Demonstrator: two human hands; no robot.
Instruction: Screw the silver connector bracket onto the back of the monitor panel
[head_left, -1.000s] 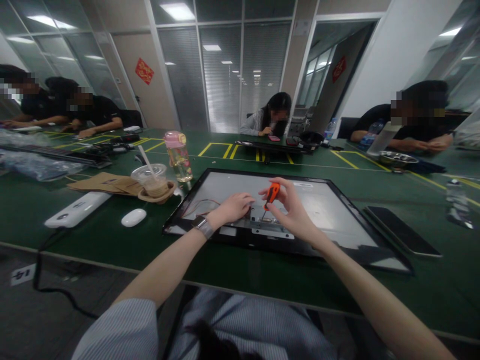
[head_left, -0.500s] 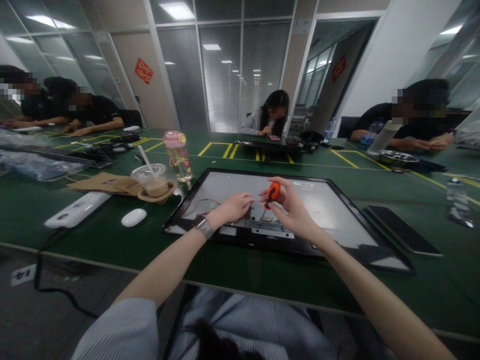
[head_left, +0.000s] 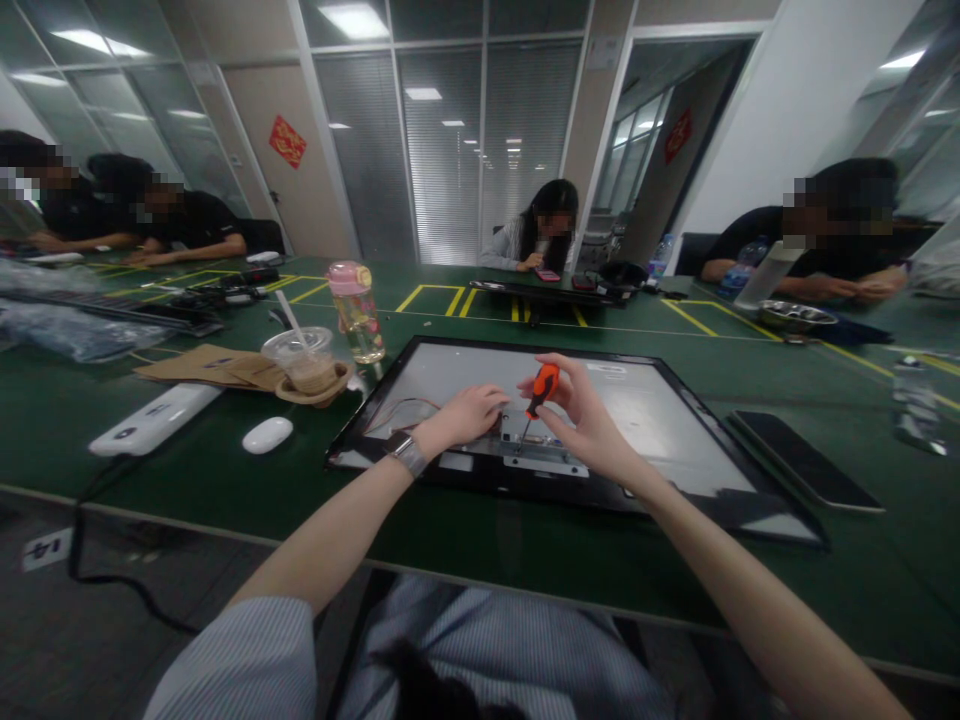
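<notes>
My right hand (head_left: pixel 583 412) is closed on a small screwdriver (head_left: pixel 543 390) with an orange and black handle. The thin shaft slants down to a metal bracket (head_left: pixel 547 462) at the near edge of a display panel (head_left: pixel 645 420). The panel lies flat, its grey back framed in black. My left hand (head_left: pixel 471 412), with a watch (head_left: pixel 407 453) on the wrist, rests on the panel just left of the bracket, fingers stretched and palm down. Its fingertips are close to the bracket's left end; what lies under them is hidden. Thin wires (head_left: pixel 401 405) run out to the left of this hand.
Left of the panel stand a pink-lidded bottle (head_left: pixel 355 310), an iced drink cup (head_left: pixel 304 360) in a carrier, a white mouse-shaped case (head_left: pixel 268 435) and a white power strip (head_left: pixel 154 420). A dark phone-like slab (head_left: pixel 806 460) lies at right. Several people sit around the green table.
The screwdriver's handle has turned and tilted slightly in my right hand. My left hand has stayed in place.
</notes>
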